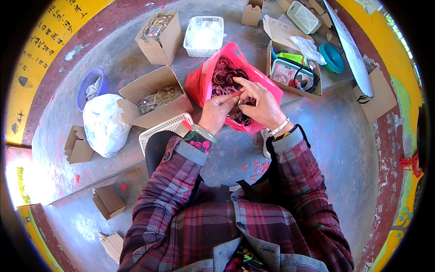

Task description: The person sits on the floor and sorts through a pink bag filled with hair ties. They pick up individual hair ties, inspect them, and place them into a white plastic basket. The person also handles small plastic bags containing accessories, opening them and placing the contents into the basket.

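Note:
A bright pink plastic bag (197, 81) stands open in front of me, filled with many thin black and pink loops (225, 71) that look like hair ties. Over its mouth, my left hand (214, 114) pinches with thumb and forefinger, and a small red bit shows at the tips. My right hand (265, 108) meets it there, its thumb and fingers curled together at the same spot, with the forefinger extended above the loops. What lies between the fingers is too small to make out. A white perforated basket (158, 129) sits beside my left wrist, partly behind my knee.
Left of the bag are a cardboard box (140, 85) of clear packets, a stuffed white plastic bag (105, 129) and a purple basin (81, 96). Farther off stand another filled box (168, 46) and a white basket (204, 53). At right are a box (309, 95) of mixed items and a teal basin (334, 61).

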`<state>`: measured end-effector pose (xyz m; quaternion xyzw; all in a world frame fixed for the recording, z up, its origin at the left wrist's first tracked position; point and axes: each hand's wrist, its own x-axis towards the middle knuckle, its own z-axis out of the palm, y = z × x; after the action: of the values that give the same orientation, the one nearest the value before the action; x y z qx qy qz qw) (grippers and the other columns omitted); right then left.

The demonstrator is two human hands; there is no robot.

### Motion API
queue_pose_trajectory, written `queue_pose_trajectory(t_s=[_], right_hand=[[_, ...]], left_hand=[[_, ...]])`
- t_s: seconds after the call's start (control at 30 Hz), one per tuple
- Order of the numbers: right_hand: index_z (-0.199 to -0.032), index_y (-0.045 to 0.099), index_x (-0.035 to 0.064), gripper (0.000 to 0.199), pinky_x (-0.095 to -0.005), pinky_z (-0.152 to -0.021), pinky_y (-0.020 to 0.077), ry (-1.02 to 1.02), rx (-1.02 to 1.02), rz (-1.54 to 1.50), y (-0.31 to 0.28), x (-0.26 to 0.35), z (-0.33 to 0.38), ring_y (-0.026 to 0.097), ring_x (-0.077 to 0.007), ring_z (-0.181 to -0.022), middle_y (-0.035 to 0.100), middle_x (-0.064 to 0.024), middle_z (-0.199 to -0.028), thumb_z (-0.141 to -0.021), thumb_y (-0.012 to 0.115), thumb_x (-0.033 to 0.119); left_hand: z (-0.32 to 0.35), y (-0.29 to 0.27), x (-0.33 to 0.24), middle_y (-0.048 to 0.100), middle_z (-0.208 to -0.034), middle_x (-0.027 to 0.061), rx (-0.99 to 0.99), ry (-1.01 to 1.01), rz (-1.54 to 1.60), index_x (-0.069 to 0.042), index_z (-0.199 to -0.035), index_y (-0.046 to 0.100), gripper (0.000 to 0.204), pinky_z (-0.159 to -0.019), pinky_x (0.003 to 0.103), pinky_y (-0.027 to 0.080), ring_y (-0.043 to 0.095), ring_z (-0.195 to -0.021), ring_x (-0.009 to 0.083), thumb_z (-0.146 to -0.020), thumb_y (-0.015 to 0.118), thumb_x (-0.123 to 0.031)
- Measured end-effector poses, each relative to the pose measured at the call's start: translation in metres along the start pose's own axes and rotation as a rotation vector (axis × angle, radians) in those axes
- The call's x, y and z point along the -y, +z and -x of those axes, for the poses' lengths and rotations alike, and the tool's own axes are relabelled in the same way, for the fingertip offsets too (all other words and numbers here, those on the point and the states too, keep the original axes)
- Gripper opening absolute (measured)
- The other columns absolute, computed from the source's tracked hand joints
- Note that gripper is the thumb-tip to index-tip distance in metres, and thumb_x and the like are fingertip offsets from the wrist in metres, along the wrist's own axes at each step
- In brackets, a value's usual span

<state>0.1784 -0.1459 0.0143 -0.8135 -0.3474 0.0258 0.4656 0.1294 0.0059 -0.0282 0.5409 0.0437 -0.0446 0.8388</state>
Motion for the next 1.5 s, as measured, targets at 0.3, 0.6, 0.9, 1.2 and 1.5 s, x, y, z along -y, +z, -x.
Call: queue_pose_trajectory(t_s=[0.3,0.6,0.9,1.2,1.5], right_hand=[[-0.124,0.048,0.006,0.066,-0.0395,-0.078,0.0434,-0.036,0.115,0.074,0.006,-0.009,-0.001,0.058,-0.03,-0.085,0.061,-0.0144,-0.087,-0.06,0.067,0.007],[-0.123,0.048,0.0039,0.063,-0.0408,-0.075,0.0456,0.07,0.229,-0.017,0.001,0.007,-0.002,0.06,-0.0333,-0.082,0.062,-0.0191,-0.089,-0.062,0.065,0.01],[-0.122,0.05,0.0073,0.06,-0.0398,-0.075,0.0449,-0.092,0.171,0.161,0.002,-0.002,0.0,0.057,-0.0318,-0.082,0.061,-0.0153,-0.082,-0.062,0.061,0.007],[-0.121,0.052,0.0109,0.058,-0.0298,-0.076,0.0452,0.131,-0.058,-0.098,0.0,-0.007,-0.002,0.055,-0.022,-0.085,0.062,-0.0063,-0.087,-0.066,0.058,-0.006],[-0.117,0.051,-0.0026,0.042,-0.0239,-0.078,0.0457,0.278,-0.163,-0.549,-0.002,-0.019,0.0,0.055,-0.0112,-0.087,0.059,-0.0054,-0.095,-0.077,0.063,0.002]], left_hand=[[-0.002,-0.001,0.013,0.064,-0.087,0.0035,-0.039,0.121,-0.164,0.003,-0.106,0.061,0.024,-0.069,0.021,0.047,0.056,-0.077,0.0066,-0.09,0.054,-0.014],[0.004,0.004,0.012,0.064,-0.083,0.0025,-0.052,0.084,-0.13,0.003,-0.1,0.063,0.021,-0.065,0.021,0.047,0.057,-0.073,0.0066,-0.09,0.053,-0.013],[-0.002,-0.001,0.016,0.06,-0.077,0.0005,-0.003,0.022,-0.106,-0.003,-0.097,0.062,0.021,-0.055,0.02,0.044,0.055,-0.063,0.006,-0.089,0.053,-0.021],[-0.006,-0.003,0.005,0.061,-0.095,0.0054,0.216,-0.061,0.152,0.001,-0.109,0.056,0.029,-0.071,0.023,0.048,0.059,-0.08,0.0125,-0.08,0.06,-0.001],[-0.006,-0.005,0.006,0.062,-0.093,0.0082,0.014,-0.146,0.108,0.001,-0.102,0.057,0.024,-0.076,0.028,0.048,0.061,-0.082,0.0156,-0.078,0.061,0.002]])
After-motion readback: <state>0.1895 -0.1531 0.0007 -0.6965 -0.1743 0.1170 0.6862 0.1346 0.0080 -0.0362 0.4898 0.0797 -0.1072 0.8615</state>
